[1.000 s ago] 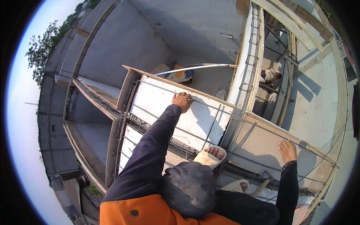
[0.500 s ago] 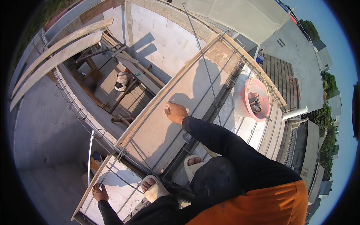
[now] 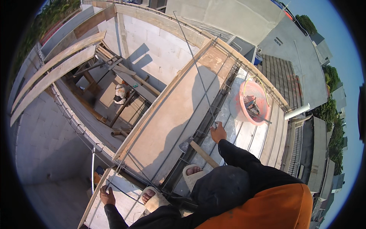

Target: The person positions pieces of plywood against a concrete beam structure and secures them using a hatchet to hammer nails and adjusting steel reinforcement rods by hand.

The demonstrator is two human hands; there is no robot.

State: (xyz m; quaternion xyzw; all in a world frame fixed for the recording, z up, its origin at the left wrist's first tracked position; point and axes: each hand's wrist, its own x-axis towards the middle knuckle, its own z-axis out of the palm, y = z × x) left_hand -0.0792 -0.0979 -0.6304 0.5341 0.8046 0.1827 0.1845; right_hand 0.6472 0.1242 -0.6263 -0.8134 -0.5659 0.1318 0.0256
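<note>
My right hand (image 3: pixel 218 133) is closed round the lower end of a long thin steel rod (image 3: pixel 195 61), which slants up and away across the plywood panel (image 3: pixel 167 122). Below that hand, beside my sandalled foot, lies a hatchet-like tool with a wooden handle (image 3: pixel 204 154) and a broad grey metal head (image 3: pixel 185 145). At lower left my left hand (image 3: pixel 107 195) rests on a pale panel (image 3: pixel 124 200) near its wooden edge, thumb and fingers apart, touching a rod that crosses the panel. My feet stand between the two panels, beside a dark channel with steel bars.
A pink bucket (image 3: pixel 263 93) with tools inside stands right of the rod. Past the panel's left edge board the structure drops to a lower level, where another person (image 3: pixel 120 93) works. Two long planks (image 3: pixel 57 80) bridge the far left opening. A white pipe (image 3: pixel 297 112) projects at right.
My right hand has moved right and down from above the plywood panel to the rod's end and closed on it. The hatchet-like tool's handle has come into sight. My left hand has shifted slightly right.
</note>
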